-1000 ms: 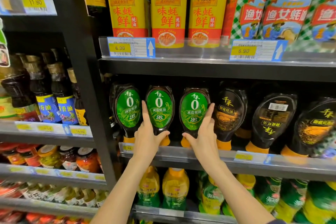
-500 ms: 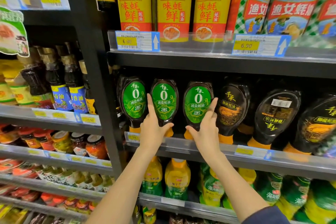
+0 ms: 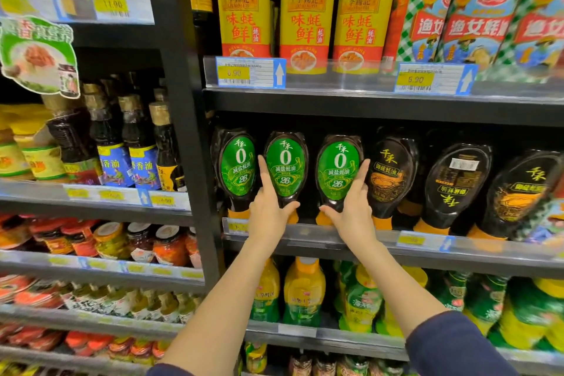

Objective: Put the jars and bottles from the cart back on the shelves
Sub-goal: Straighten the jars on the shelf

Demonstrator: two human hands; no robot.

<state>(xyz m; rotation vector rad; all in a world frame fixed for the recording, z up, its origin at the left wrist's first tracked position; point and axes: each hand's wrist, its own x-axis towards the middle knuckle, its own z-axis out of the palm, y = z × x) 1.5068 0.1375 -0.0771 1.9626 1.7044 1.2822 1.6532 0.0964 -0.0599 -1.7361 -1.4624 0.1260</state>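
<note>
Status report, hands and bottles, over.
Left hand grips middle green-label bottle. Right hand grips right green-label bottle. Both standing on shelf. Nothing blocking.

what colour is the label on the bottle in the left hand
Green, with white writing, on a dark bottle; head view shows it.

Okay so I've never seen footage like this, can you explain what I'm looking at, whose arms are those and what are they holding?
No machine here: a person wears a camera on the head, so this one picture looks forward and down along their own forearms. They face a grey shop shelf carrying dark upside-down plastic squeeze bottles with orange caps. The left hand clasps the middle green-labelled squeeze bottle, the right hand the rightmost green-labelled squeeze bottle; each thumb crosses the neck, the forefinger runs up the side. On the shelf above stand tall yellow-labelled sauce bottles.
</note>
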